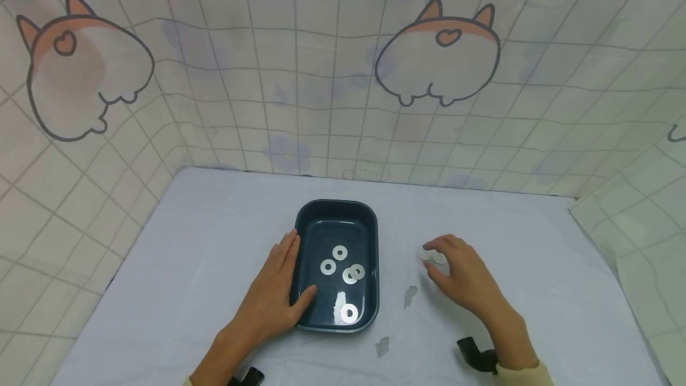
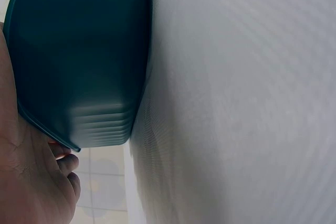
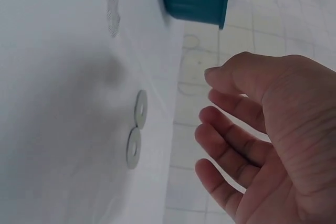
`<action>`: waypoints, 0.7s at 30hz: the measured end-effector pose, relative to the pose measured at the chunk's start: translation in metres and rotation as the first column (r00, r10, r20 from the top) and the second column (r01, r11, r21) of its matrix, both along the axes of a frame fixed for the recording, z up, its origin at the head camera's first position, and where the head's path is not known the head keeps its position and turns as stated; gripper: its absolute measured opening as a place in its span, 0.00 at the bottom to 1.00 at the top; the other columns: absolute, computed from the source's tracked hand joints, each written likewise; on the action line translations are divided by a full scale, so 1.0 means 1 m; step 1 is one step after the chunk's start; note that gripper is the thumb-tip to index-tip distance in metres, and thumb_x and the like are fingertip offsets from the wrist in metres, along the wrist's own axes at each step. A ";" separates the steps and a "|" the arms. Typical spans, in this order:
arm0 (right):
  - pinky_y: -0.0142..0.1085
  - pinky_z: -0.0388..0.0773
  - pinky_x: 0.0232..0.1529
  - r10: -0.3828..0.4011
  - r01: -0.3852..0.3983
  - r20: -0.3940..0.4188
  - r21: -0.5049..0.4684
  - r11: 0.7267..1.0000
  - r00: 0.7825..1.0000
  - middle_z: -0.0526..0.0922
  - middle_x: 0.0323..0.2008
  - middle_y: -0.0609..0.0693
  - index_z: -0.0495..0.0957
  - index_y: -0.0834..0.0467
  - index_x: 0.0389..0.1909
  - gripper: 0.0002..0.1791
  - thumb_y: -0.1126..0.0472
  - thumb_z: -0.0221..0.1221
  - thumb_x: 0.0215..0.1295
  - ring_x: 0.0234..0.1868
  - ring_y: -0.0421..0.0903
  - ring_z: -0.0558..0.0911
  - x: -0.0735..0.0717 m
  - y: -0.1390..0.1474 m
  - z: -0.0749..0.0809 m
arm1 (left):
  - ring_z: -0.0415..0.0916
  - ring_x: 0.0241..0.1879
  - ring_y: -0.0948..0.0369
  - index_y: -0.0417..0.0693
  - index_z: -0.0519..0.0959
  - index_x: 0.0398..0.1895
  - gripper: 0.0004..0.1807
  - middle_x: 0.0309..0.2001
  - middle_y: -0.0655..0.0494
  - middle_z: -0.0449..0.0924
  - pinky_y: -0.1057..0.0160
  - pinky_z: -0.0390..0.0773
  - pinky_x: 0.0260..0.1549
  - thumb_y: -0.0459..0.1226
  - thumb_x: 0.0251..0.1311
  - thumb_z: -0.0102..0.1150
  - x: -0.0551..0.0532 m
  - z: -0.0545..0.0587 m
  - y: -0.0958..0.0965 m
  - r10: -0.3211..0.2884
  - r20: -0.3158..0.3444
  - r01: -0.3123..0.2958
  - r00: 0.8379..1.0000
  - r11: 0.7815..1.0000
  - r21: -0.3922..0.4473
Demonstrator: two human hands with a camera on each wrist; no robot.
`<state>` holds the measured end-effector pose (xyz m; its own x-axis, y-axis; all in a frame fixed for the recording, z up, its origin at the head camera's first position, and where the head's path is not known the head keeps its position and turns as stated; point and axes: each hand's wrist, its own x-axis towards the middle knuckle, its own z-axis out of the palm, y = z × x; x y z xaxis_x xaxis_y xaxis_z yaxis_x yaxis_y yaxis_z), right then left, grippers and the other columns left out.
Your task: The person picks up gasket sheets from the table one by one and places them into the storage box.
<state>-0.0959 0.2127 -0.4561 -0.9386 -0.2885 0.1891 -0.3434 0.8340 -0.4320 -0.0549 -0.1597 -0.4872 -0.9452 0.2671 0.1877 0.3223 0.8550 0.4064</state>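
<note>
A dark teal rectangular tray [image 1: 336, 279] stands on the white-covered table, with several flat metal washers [image 1: 328, 267] lying inside it; two of these overlap. My left hand [image 1: 276, 288] rests along the tray's left rim, fingers straight, the thumb reaching over the edge. In the left wrist view the palm lies beside the tray wall [image 2: 79, 61]. To the right of the tray, two more washers [image 3: 137, 129] lie side by side on the cloth. Over them hovers my right hand [image 1: 463, 273], its fingers loosely bent and apart from the thumb, with nothing between them.
Two small grey patches [image 1: 382, 347] show on the white cloth [image 1: 225, 219] between the tray and the right arm. A tile-patterned curtain [image 1: 268, 106] with animal drawings hangs behind the table and at both sides. Black wrist mounts [image 1: 477, 357] sit by the sleeves.
</note>
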 end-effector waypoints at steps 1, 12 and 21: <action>0.56 0.86 0.57 -0.013 0.013 0.010 -0.002 1.000 1.000 0.87 0.51 0.57 0.86 0.61 0.53 0.16 0.64 0.70 0.65 0.55 0.58 0.85 0.000 0.001 -0.001 | 0.50 0.86 0.51 0.41 0.49 0.86 0.54 0.88 0.49 0.46 0.48 0.54 0.86 0.55 0.67 0.63 0.000 0.000 0.000 -0.001 -0.003 0.001 1.000 1.000 0.001; 0.57 0.85 0.47 -0.149 0.149 -0.014 0.031 0.988 0.989 0.87 0.46 0.61 0.86 0.64 0.51 0.16 0.65 0.71 0.62 0.47 0.60 0.86 0.000 0.017 -0.019 | 0.48 0.87 0.52 0.42 0.48 0.87 0.53 0.88 0.51 0.44 0.77 0.25 0.81 0.55 0.69 0.61 -0.001 -0.001 0.005 -0.020 0.035 0.019 0.999 1.000 0.023; 0.61 0.83 0.52 -0.185 0.183 0.045 0.037 0.982 0.982 0.86 0.52 0.65 0.86 0.64 0.53 0.18 0.62 0.69 0.64 0.53 0.64 0.85 -0.007 0.023 -0.027 | 0.48 0.87 0.52 0.43 0.47 0.87 0.54 0.88 0.52 0.43 0.76 0.25 0.82 0.56 0.68 0.62 0.000 0.001 0.000 0.000 0.050 -0.001 0.999 1.000 0.015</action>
